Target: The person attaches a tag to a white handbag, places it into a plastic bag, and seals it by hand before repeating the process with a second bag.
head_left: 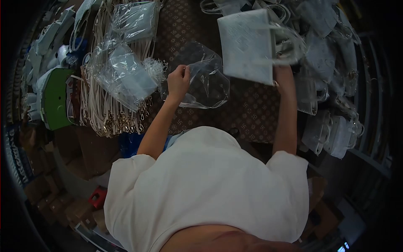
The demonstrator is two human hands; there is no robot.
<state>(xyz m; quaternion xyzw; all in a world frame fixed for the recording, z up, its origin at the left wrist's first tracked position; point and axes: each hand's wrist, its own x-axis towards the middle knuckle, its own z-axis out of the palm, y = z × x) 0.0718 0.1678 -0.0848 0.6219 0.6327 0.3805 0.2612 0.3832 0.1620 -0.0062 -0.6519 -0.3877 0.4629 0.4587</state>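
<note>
— How far had we got?

— We had the left hand pinching the mouth of a clear plastic bag that lay near the middle of the table. The right hand held a white handbag lifted over the far side; its fingers were hidden, so we couldn't tell the grip.

— So the handbag wasn't bagged?

— Not yet. Bagged pieces sat on the straps at the left edge; loose handbags waited along the right.

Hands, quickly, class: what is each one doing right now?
Left hand: closed, pinching the clear plastic bag.
Right hand: mostly hidden; appears to hold up the white handbag.
</note>
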